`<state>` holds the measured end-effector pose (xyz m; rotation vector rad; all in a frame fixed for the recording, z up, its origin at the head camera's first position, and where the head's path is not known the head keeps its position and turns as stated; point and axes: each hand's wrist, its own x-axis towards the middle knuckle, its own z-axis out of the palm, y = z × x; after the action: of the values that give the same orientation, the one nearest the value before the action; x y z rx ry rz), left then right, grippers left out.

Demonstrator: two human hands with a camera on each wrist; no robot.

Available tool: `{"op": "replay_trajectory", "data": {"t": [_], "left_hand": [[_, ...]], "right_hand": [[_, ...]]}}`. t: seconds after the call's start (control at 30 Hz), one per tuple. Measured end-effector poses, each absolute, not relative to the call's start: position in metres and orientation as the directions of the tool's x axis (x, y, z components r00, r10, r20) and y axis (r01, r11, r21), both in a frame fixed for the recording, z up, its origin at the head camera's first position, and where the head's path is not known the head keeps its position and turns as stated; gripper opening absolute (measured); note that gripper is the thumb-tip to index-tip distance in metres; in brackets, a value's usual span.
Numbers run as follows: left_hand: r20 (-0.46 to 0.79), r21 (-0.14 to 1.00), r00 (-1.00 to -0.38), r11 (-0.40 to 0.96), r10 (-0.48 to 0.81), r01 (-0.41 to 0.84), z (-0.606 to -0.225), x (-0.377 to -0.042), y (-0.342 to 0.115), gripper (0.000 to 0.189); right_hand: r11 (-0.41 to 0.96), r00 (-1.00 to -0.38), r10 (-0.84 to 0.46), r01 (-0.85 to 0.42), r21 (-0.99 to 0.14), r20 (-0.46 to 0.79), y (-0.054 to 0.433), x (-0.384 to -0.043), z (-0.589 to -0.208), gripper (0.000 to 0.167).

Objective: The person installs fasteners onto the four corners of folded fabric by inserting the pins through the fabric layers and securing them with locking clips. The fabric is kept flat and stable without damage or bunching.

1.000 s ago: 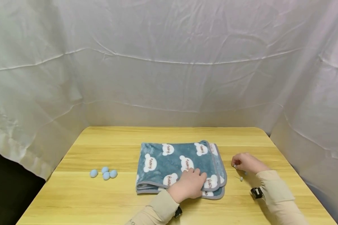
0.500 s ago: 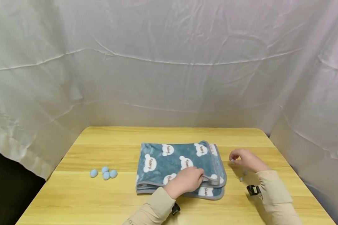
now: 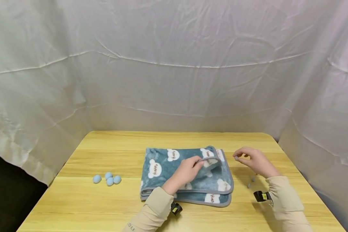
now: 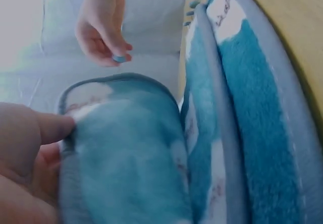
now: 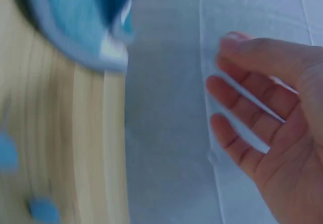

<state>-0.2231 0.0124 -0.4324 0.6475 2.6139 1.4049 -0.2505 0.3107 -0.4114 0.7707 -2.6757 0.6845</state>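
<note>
My left hand (image 3: 184,172) pinches the grey-edged corner of the top layer of a folded teal blanket (image 3: 162,161) with white bear-head prints. That corner is lifted and curled back, baring the layer beneath; in the left wrist view the thumb presses on the raised flap (image 4: 126,148). Above the table, right of the blanket, my right hand (image 3: 255,161) pinches a small pin with a blue head (image 4: 119,59) between thumb and fingertip. In the right wrist view the hand's own fingers hide that pin. Two more small blue-headed pins (image 3: 248,185) lie on the table below the right hand.
Several pale blue round caps (image 3: 110,181) sit together on the left part of the wooden table (image 3: 75,206). White cloth (image 3: 174,93) hangs behind the table and at both sides. A black camera (image 3: 261,196) is strapped at each wrist.
My left hand went from resting on the blanket to gripping its top corner and lifting it back to the left. The right hand rose off the table with one pin.
</note>
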Motion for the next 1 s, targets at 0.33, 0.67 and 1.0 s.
{"op": "replay_trajectory", "data": {"t": [0.33, 0.67, 1.0], "left_hand": [[0.193, 0.89, -0.952, 0.367, 0.236, 0.272, -0.442, -0.233, 0.008, 0.033], [0.239, 0.878, -0.95, 0.373, 0.198, 0.299, -0.446, -0.236, 0.009, 0.035], [0.25, 0.888, -0.949, 0.345, 0.19, 0.303, -0.448, -0.237, 0.01, 0.033]], "right_hand": [[0.498, -0.825, -0.428, -0.557, -0.664, 0.37, 0.274, -0.24, -0.411, 0.012], [0.388, -0.823, -0.494, -0.497, -0.776, 0.28, 0.238, -0.244, -0.416, 0.013], [0.391, -0.83, -0.48, -0.492, -0.778, 0.284, 0.22, -0.249, -0.423, 0.011]]}}
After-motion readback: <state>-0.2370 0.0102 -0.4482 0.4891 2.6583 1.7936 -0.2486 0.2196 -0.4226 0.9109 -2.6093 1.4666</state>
